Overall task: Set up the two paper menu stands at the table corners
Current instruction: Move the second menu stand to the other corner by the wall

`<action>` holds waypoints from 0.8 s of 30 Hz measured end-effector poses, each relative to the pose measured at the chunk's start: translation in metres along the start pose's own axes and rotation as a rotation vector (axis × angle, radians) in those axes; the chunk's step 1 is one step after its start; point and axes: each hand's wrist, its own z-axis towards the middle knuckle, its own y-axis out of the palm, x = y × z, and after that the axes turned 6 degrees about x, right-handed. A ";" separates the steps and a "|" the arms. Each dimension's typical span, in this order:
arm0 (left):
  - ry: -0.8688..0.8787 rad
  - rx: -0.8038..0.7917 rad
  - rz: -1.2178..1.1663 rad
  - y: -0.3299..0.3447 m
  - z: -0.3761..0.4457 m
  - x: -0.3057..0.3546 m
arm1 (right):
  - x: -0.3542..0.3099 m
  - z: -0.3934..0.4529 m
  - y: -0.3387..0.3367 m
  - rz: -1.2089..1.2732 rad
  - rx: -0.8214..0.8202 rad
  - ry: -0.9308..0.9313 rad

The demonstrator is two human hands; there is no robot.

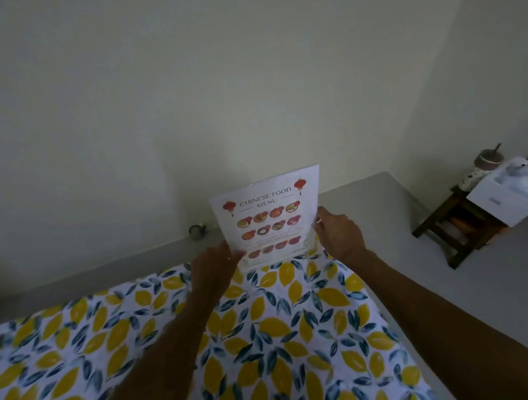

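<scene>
A white paper menu stand (268, 212) headed "Chinese Food Menu", with rows of dish pictures, stands upright at the far right corner of the table, on the lemon-print tablecloth (269, 343). My left hand (212, 266) grips its lower left edge. My right hand (339, 231) pinches its right edge at mid height. Both arms reach forward across the cloth. Only one menu stand is in view.
A pale wall rises close behind the table. A small round metal object (196, 231) sits on the floor by the wall. At the right, a dark wooden stool (457, 230) carries a white box (514, 190) and a lidded cup (489, 159). Grey floor lies right of the table.
</scene>
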 end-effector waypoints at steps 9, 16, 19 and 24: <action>0.078 -0.020 0.044 0.055 0.050 0.029 | 0.054 0.053 0.030 -0.001 -0.018 0.047; 0.075 -0.105 0.101 0.081 0.055 0.027 | 0.071 0.055 0.067 0.017 -0.059 0.058; 0.059 -0.117 0.110 0.089 0.060 0.025 | 0.073 0.054 0.077 0.000 -0.019 0.052; 0.011 -0.134 0.107 0.090 0.064 0.025 | 0.075 0.052 0.093 0.030 -0.029 0.088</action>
